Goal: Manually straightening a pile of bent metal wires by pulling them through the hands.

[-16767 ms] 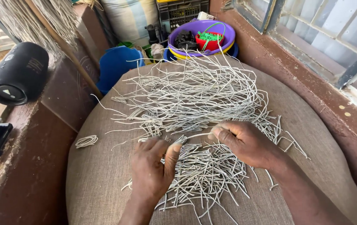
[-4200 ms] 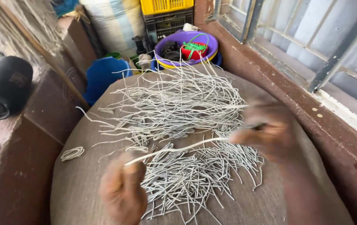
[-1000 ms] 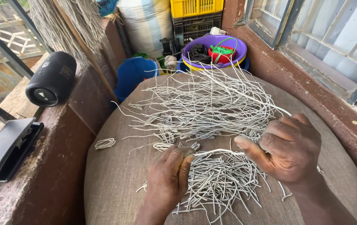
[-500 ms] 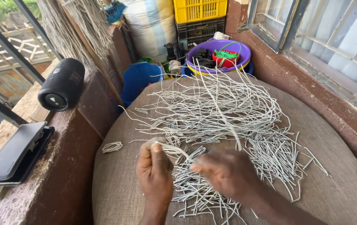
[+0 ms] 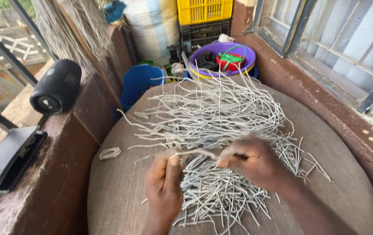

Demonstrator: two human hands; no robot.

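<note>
Hands, two, pinched on one pale strip above a heap of cut strips.

Left hand (image 5: 164, 185): thumb and fingers closed on the near end of a single pale strip (image 5: 195, 152). Right hand (image 5: 254, 163): fingers closed on its other end; somewhat blurred. Strip's long axis runs roughly left to right, slightly bowed, held just over the pile of pale strips (image 5: 212, 126). Pile: loose, tangled, spread across a brown burlap-covered surface (image 5: 121, 191), strands mostly pointing away from the person. Small coiled strip (image 5: 109, 152) lies apart, left of the pile. Beyond: purple basin (image 5: 221, 58), blue bucket (image 5: 141, 82), yellow crate (image 5: 204, 11). Black cylindrical speaker (image 5: 56, 87) on the left ledge.
</note>
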